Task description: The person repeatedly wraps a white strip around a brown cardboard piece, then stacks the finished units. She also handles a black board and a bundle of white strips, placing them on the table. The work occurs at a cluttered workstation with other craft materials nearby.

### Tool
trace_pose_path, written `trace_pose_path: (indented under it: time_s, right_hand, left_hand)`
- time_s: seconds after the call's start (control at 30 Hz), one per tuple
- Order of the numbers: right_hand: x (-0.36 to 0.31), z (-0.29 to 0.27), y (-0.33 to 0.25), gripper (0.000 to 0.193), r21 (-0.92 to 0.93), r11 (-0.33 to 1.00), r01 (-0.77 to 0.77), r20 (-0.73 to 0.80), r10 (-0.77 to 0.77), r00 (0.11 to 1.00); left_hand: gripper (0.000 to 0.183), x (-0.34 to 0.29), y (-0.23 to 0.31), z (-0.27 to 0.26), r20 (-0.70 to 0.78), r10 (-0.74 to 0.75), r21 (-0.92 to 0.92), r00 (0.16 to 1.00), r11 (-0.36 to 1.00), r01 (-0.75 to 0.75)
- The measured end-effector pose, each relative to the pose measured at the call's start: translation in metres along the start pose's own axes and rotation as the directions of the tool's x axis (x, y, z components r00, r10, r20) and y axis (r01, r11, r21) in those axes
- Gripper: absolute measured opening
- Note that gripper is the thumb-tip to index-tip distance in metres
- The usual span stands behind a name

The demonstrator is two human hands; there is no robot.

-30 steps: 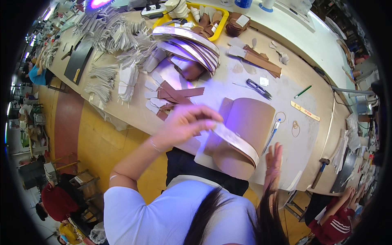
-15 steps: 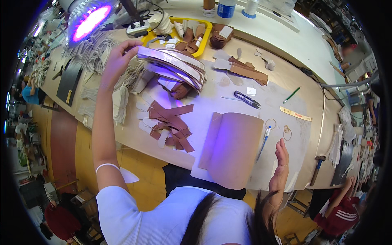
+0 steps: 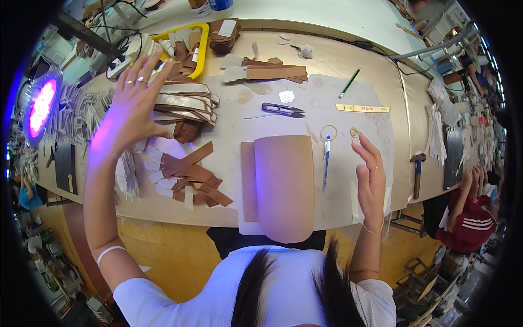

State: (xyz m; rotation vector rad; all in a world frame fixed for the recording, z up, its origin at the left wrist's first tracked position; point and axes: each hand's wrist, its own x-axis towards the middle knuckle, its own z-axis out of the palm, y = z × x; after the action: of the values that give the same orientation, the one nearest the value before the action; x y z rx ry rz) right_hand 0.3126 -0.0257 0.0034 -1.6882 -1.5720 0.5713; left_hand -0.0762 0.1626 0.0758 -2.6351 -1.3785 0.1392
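My left hand point(image 3: 133, 103) is spread wide, thumb and fingers apart, over the near-left side of a stack of brown and whitish strips point(image 3: 188, 102). Whether its fingertips touch the stack I cannot tell. My right hand point(image 3: 371, 180) is held with its fingers stretched forward and nothing in it. Its fingertips are close to a small tangle of rubber bands point(image 3: 354, 133). A single rubber band point(image 3: 329, 132) and a blue-and-white pen point(image 3: 326, 163) lie to its left. In front of me is a curved tan sheet point(image 3: 284, 185) over a flat tan piece point(image 3: 248, 180).
Loose brown strips point(image 3: 190, 177) lie crossed at left. Thread snips point(image 3: 283, 110), a ruler point(image 3: 362, 108) and a green pencil point(image 3: 349, 83) are farther back. A yellow tray point(image 3: 204, 49) stands at far left, near a lit lamp point(image 3: 42, 108). A hammer point(image 3: 417, 174) lies right.
My left hand has let go of the stack's upper strips and opened out. My right hand has moved forward toward the rubber bands. The whole view has shifted.
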Motion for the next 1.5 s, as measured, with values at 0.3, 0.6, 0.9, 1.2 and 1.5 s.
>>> trace_pose_path:
  time_s: [0.3,0.6,0.9,1.2,1.5]
  right_hand:
    - [0.045,0.013,0.081,0.015,-0.070,0.984,-0.165,-0.093,0.158,0.983]
    - [0.076,0.051,0.078,0.008,-0.439,0.898,-0.017,0.094,0.064,0.993]
    - [0.118,0.057,0.060,0.020,0.469,0.840,-0.271,0.179,0.210,0.961]
    - [0.158,0.110,0.039,0.025,-0.151,0.988,0.040,0.317,0.010,0.948]
    - [0.169,0.110,0.046,0.021,-0.193,0.980,-0.049,0.363,0.118,0.924]
  left_hand:
    - [0.103,0.047,-0.019,0.028,0.437,0.028,-0.081,0.899,0.997,0.008]
    - [0.069,0.048,-0.027,0.031,0.392,0.172,-0.241,0.904,0.967,-0.079]
    - [0.050,0.043,-0.027,0.038,0.427,0.100,-0.216,0.899,0.976,-0.006]
    - [0.049,0.047,-0.026,0.038,0.386,0.109,-0.174,0.916,0.984,-0.044]
    - [0.053,0.049,-0.052,0.024,0.395,0.089,-0.441,0.914,0.891,0.103]
